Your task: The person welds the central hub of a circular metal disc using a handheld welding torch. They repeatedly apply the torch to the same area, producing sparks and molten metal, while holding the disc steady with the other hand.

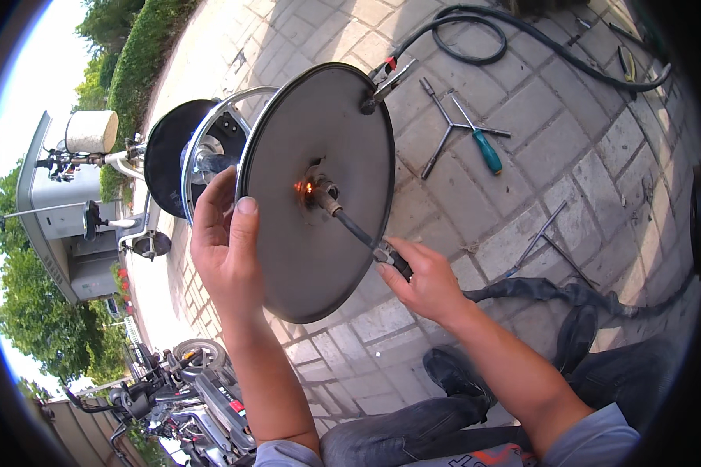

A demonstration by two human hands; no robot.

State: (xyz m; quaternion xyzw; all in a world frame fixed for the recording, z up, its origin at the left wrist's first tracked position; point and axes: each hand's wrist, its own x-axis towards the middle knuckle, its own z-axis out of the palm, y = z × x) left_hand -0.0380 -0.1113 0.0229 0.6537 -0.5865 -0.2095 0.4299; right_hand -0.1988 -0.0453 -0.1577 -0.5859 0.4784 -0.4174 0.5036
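Observation:
In front of me stands a round grey metal disc (pixel 319 257) with a black rim, tilted on edge. My left hand (pixel 230 233) grips its left rim, thumb toward the front face and fingers behind. My right hand (pixel 422 279) is closed around the handle of a welding torch (pixel 354 226). The torch's nozzle points at the disc's centre, where metal glows orange beside a small hub. Behind the disc, a silver ring-shaped frame (pixel 185 175) and a second black disc (pixel 162 148) show in part. A clamp (pixel 389 80) with red on it bites the upper right rim.
A black cable (pixel 522 27) loops away from the clamp. On the paving lie a Y-shaped wrench (pixel 449 124), a teal-handled screwdriver (pixel 487 150), a T-shaped tool (pixel 544 236) and pliers (pixel 626 64). A sleeved torch hose (pixel 568 292) runs past my shoes. Motorbikes (pixel 210 397) stand lower left.

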